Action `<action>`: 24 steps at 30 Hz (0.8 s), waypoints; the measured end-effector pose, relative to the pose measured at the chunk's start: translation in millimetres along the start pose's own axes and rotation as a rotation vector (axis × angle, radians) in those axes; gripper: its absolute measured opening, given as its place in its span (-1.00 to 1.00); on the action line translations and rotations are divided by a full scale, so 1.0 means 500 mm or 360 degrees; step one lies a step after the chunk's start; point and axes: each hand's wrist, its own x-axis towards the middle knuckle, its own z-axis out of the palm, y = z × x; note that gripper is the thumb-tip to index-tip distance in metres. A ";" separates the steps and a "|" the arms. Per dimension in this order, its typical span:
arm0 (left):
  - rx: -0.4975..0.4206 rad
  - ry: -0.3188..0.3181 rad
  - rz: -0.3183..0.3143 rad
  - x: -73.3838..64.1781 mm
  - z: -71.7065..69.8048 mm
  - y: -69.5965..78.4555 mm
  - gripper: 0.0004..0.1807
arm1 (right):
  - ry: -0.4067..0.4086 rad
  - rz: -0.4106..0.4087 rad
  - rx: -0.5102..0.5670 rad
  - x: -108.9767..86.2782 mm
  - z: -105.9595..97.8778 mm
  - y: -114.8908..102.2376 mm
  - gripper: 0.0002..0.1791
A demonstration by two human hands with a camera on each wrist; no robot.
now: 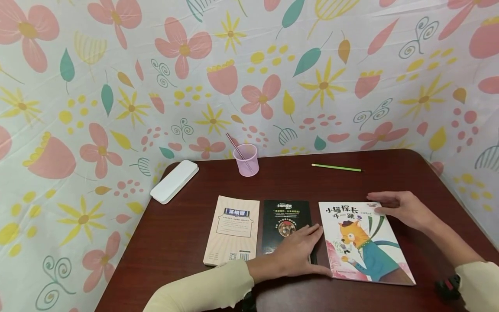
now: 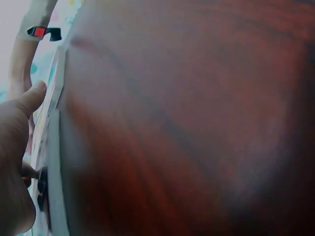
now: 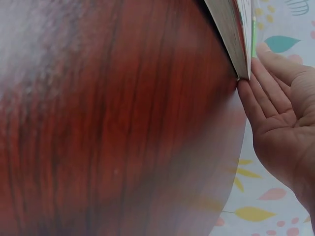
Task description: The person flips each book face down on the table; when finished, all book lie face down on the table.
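A white picture book (image 1: 362,247) with an orange cat in a blue coat on its cover lies flat on the dark wooden table. My left hand (image 1: 295,255) is at its left edge, fingers spread and thumb tip at the lower left corner. The palm and fingers overlap a black book (image 1: 286,210), hiding its lower part. My right hand (image 1: 405,211) is at the picture book's upper right corner, thumb over the cover. In the right wrist view, nearly straight fingers (image 3: 266,93) touch the book's corner. Left of the black book lies a beige book (image 1: 235,223).
At the back stands a pink cup (image 1: 247,162) with a reddish pencil (image 1: 234,144) leaning in it. A white case (image 1: 174,182) lies by the table's left edge. A green pencil (image 1: 337,167) lies at the back right. A floral cloth (image 1: 249,65) hangs behind the table.
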 end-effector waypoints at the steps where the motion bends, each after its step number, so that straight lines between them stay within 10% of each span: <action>1: 0.0027 0.0002 -0.0001 0.000 0.004 0.004 0.28 | -0.0001 -0.0010 0.0002 -0.001 0.000 0.000 -0.47; 24: 0.0086 0.0052 0.0021 0.005 0.029 0.021 0.33 | -0.0015 0.0013 -0.0100 0.000 0.010 0.009 -0.54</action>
